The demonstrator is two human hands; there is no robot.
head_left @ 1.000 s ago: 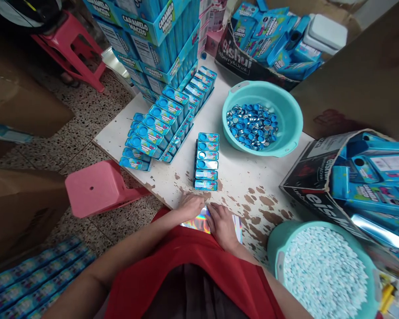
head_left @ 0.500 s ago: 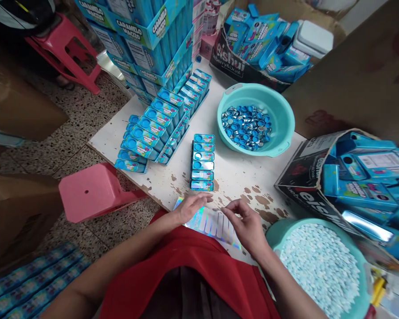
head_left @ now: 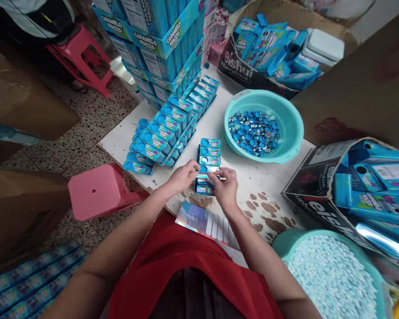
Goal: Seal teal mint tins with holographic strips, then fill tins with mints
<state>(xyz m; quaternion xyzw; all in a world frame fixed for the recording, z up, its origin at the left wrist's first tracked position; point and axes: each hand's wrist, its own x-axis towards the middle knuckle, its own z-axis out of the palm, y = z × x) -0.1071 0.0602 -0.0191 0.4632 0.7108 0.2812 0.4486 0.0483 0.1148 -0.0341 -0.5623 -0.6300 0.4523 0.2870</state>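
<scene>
A short row of blue candy tins stands on the table in front of me, several of them side by side. My left hand is at the row's left side, thumb and fingertips pinched together. From the right, my right hand pinches too, close over the nearer tins. Between the two sets of fingertips a thin shiny sticker strip spans a tin; whether it touches the lid I cannot tell. Nearer my lap lies a holographic sticker sheet with pale strips, its right part behind my right forearm.
Beyond the row stands a turquoise basin of small round lids. Trays of blue tins and stacked boxes fill the left back. Cartons of tins and a tub of pale candies are at right. A pink stool stands left.
Both hands have moved forward from above the sticker sheet to the near tins, with the strip now held between them. The view has shifted slightly.
</scene>
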